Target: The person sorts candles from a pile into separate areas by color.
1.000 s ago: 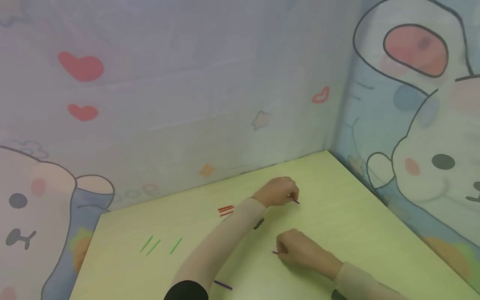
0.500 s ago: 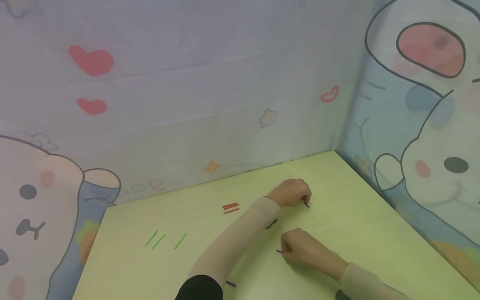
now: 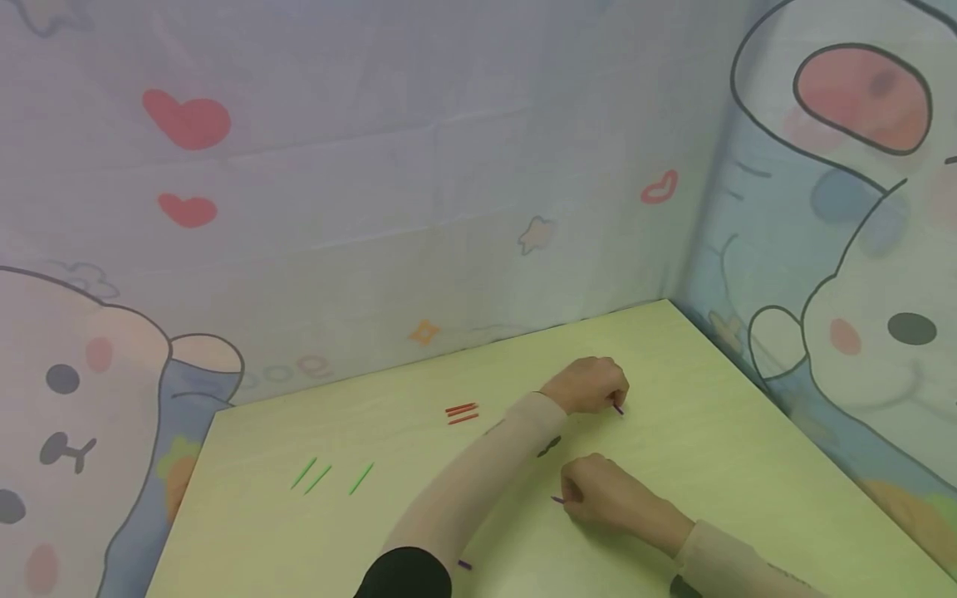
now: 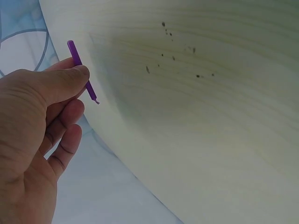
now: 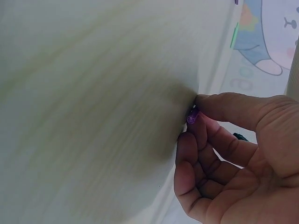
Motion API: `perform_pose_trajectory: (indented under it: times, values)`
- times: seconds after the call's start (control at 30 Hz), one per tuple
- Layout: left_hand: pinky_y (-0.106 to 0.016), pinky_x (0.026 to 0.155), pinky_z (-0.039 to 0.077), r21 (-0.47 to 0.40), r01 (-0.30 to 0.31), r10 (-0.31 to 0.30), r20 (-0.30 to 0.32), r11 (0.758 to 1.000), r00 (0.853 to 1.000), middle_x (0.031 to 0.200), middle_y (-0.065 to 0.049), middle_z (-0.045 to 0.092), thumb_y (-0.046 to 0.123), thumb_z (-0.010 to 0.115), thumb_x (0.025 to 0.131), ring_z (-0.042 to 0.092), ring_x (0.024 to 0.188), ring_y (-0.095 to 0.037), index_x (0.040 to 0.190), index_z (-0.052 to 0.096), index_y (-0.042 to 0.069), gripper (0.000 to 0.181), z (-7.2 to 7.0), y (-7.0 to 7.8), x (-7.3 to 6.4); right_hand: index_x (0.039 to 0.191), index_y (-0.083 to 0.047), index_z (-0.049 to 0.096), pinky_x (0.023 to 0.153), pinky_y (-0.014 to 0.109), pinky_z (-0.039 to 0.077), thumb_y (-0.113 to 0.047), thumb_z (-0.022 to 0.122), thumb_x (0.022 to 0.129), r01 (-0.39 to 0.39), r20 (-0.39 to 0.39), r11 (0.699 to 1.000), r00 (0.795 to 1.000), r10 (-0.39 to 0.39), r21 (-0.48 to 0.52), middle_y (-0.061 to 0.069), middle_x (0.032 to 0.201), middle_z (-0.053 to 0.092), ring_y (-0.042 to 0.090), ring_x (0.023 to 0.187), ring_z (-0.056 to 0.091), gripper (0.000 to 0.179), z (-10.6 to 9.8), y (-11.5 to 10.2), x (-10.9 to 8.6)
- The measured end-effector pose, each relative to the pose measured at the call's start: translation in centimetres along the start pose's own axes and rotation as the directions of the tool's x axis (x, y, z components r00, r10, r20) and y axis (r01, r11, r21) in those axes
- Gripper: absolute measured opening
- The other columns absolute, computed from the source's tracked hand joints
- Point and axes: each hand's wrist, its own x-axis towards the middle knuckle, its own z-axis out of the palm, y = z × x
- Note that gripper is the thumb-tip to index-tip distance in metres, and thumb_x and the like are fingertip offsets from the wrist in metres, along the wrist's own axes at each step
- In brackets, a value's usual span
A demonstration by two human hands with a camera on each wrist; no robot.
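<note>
In the head view, my left hand [image 3: 589, 385] is stretched far out over the table. It pinches a thin purple candle [image 4: 74, 53] between thumb and forefinger; the left wrist view shows the wick at its lower end, while the other fingers curl loosely. Nearer to me, my right hand [image 3: 607, 492] is low over the table and pinches another purple candle [image 3: 557, 500]. Only that candle's round end [image 5: 191, 119] shows between the fingertips in the right wrist view. A third purple candle [image 3: 465, 565] lies near the front, partly covered by my left sleeve.
Several red candles [image 3: 463, 419] lie side by side at the back of the pale yellow table [image 3: 718, 465]. Three green candles [image 3: 362, 479] lie slanted to the left. Printed cloth walls [image 3: 359, 166] rise at the back and right.
The head view has shifted a little. My left hand has moved slightly right, its candle now pointing more steeply down, and my left sleeve covers more of the lying purple candle. My right hand barely moves.
</note>
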Motion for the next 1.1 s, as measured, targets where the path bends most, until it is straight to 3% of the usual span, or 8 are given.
perform_pose_trajectory:
  times: [0.3, 0.5, 0.63, 0.67, 0.93, 1.1]
  values:
    - [-0.015, 0.081, 0.05, -0.016, 0.004, -0.004, 0.005, 1.0, 1.0, 0.098, 0.014, 0.075, -0.001, 0.068, 0.104, 0.065, 0.097, -0.005, 0.095, 0.086, 0.022, 0.031, 0.3, 0.0, 0.0, 0.077, -0.018, 0.066, 0.059, 0.025, 0.045, 0.002, 0.082, 0.085, 0.001, 0.002, 1.0, 1.0, -0.001, 0.014, -0.014, 0.072, 0.057, 0.001, 0.067, 0.049, 0.027, -0.2, -0.1, 0.1]
    - [-0.015, 0.078, 0.048, -0.018, -0.005, 0.005, 0.002, 1.0, 1.0, 0.095, 0.014, 0.073, 0.001, 0.07, 0.106, 0.059, 0.092, -0.003, 0.094, 0.086, 0.023, 0.029, 0.1, 0.5, 0.3, 0.078, -0.016, 0.069, 0.058, 0.025, 0.047, -0.003, 0.082, 0.087, 0.098, -0.044, 0.995, 0.994, -0.098, 0.008, -0.013, 0.072, 0.059, 0.001, 0.066, 0.051, 0.02, 0.5, 1.3, 0.3]
    - [-0.014, 0.081, 0.05, -0.021, 0.005, -0.005, 0.013, 1.0, 1.0, 0.102, 0.014, 0.076, 0.004, 0.075, 0.105, 0.063, 0.097, -0.003, 0.099, 0.087, 0.023, 0.023, 0.1, 0.8, 0.5, 0.079, -0.016, 0.071, 0.058, 0.026, 0.048, -0.005, 0.083, 0.089, 0.101, -0.038, 0.995, 0.994, -0.101, 0.015, -0.013, 0.072, 0.061, 0.001, 0.066, 0.052, 0.018, 0.8, 1.7, 0.4]
    - [-0.014, 0.083, 0.051, -0.022, 0.012, -0.012, 0.021, 1.0, 1.0, 0.104, 0.014, 0.076, 0.004, 0.076, 0.104, 0.064, 0.1, -0.003, 0.102, 0.087, 0.023, 0.022, 0.1, 0.8, 0.6, 0.078, -0.016, 0.07, 0.057, 0.025, 0.048, -0.003, 0.083, 0.086, 0.069, -0.03, 0.997, 0.997, -0.068, 0.031, -0.014, 0.071, 0.06, 0.0, 0.065, 0.052, 0.02, 0.5, 1.1, 0.3]
    - [-0.014, 0.094, 0.05, -0.017, 0.04, -0.038, 0.059, 0.999, 0.998, 0.115, 0.016, 0.076, 0.009, 0.086, 0.099, 0.063, 0.114, -0.004, 0.12, 0.086, 0.026, 0.026, 0.1, 1.1, 0.6, 0.081, -0.022, 0.071, 0.055, 0.022, 0.045, -0.013, 0.083, 0.09, 0.133, -0.083, 0.991, 0.988, -0.133, -0.006, -0.019, 0.073, 0.059, -0.002, 0.065, 0.051, 0.018, 3.7, 5.8, 1.1]
    - [-0.013, 0.095, 0.05, -0.023, 0.051, -0.05, 0.053, 0.998, 0.997, 0.118, 0.014, 0.077, 0.007, 0.085, 0.099, 0.064, 0.115, -0.004, 0.12, 0.087, 0.025, 0.027, -0.1, 1.0, 0.3, 0.081, -0.018, 0.071, 0.055, 0.026, 0.046, -0.008, 0.081, 0.087, 0.134, -0.064, 0.991, 0.989, -0.134, -0.008, -0.015, 0.073, 0.061, 0.001, 0.066, 0.052, 0.016, 2.8, 4.7, 0.9]
